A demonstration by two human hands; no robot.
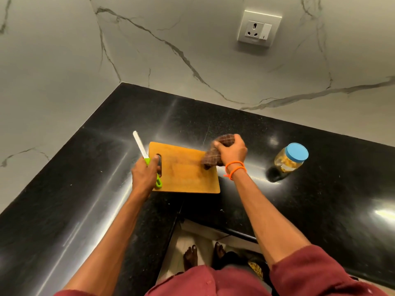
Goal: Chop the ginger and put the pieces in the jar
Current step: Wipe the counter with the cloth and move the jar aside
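left hand (pixel 145 174) wrapped round green-handled knife (pixel 147 159), right hand (pixel 232 151) bunching brown cloth (pixel 215 153) on bare wooden cutting board (pixel 186 169). capped jar (pixel 291 158) upright well right, seemingly holding the ginger already. likely light, smooth plastic; best gripped round the body.

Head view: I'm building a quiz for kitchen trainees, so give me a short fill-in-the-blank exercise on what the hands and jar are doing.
1. The left hand grips a white-bladed knife by its ____ handle.
2. The right hand holds a brown checked ____ at the wooden cutting board's edge.
3. The jar on the black countertop has a ____ lid.

Missing words: green; cloth; blue
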